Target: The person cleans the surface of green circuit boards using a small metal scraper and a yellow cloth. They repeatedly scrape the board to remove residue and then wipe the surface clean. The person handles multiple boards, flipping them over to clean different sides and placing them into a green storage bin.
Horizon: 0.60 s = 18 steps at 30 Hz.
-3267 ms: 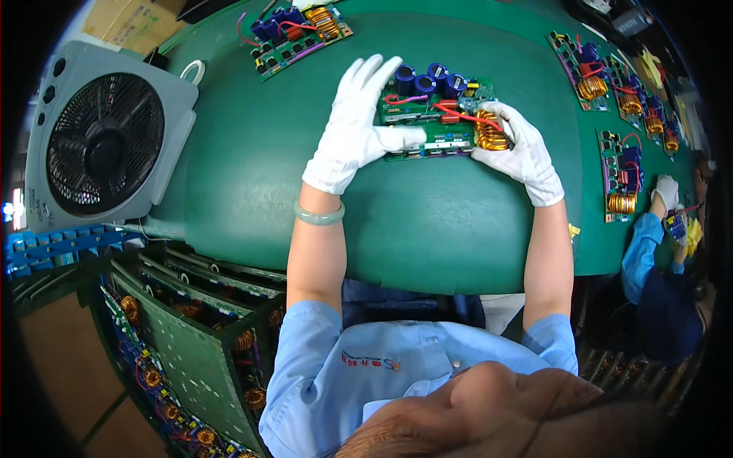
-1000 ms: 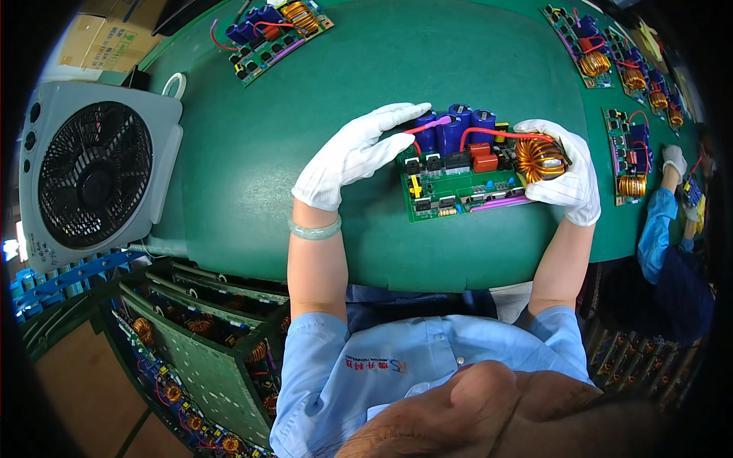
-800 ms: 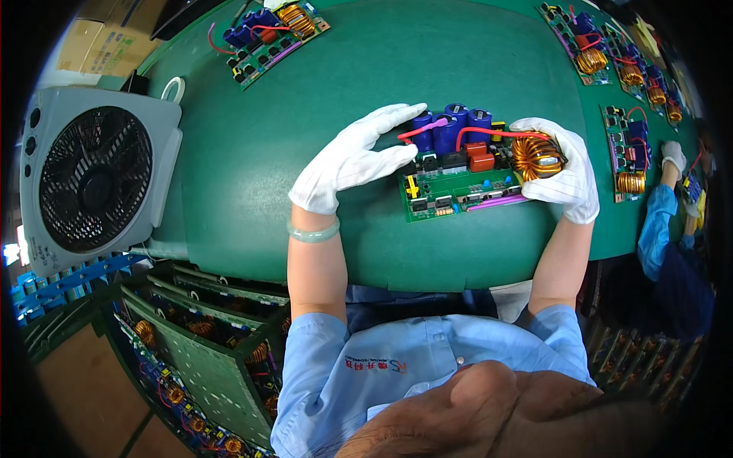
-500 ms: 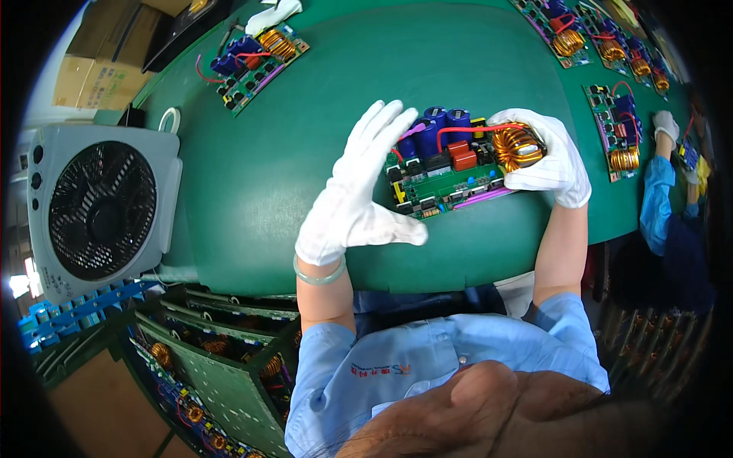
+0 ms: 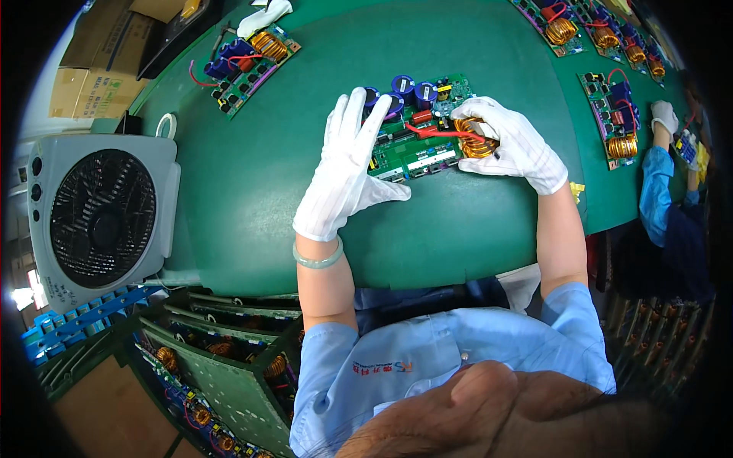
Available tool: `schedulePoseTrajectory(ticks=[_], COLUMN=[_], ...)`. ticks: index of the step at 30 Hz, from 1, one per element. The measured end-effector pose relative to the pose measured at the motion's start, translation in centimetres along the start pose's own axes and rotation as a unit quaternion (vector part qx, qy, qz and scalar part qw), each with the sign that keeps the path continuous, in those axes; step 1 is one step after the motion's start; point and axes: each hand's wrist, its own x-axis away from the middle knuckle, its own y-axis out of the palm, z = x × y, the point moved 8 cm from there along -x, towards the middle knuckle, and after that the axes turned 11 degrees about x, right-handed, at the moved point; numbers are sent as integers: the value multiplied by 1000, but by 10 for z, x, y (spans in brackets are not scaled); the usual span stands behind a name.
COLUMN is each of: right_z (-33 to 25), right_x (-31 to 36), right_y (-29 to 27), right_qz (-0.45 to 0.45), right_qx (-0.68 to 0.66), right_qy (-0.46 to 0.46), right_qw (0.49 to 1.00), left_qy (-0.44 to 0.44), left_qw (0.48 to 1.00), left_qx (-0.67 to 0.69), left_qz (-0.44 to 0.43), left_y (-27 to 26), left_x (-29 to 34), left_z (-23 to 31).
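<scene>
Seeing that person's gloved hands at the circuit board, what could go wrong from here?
The right white-gloved hand curls around the copper-coloured ring-shaped coil; a hard pull there might strain where it meets the green rectangular circuit board. The bright red insulated wire runs over the coil close to that grip, and could snag.

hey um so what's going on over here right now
A person with gloved hands is handling a circuit board at a green table. The right hand grips the copper coil at the board's right end. The left hand is spread around its left end; whether it touches is hard to tell. Similar boards lie at the upper left and on the right.
</scene>
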Motion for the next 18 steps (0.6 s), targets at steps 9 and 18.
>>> schedulePoseTrajectory(ticks=[9, 18], right_z=[2, 2], right_x=[-2, -3], right_y=[1, 1], right_qz=[-48, -63], right_qx=[-29, -9], right_qy=[36, 8], right_qw=[998, 998], left_qy=[-25, 13], left_qw=[999, 1000], left_qx=[47, -3], left_qz=[-11, -4], left_y=[1, -1], left_x=[-6, -7], left_z=[-6, -5])
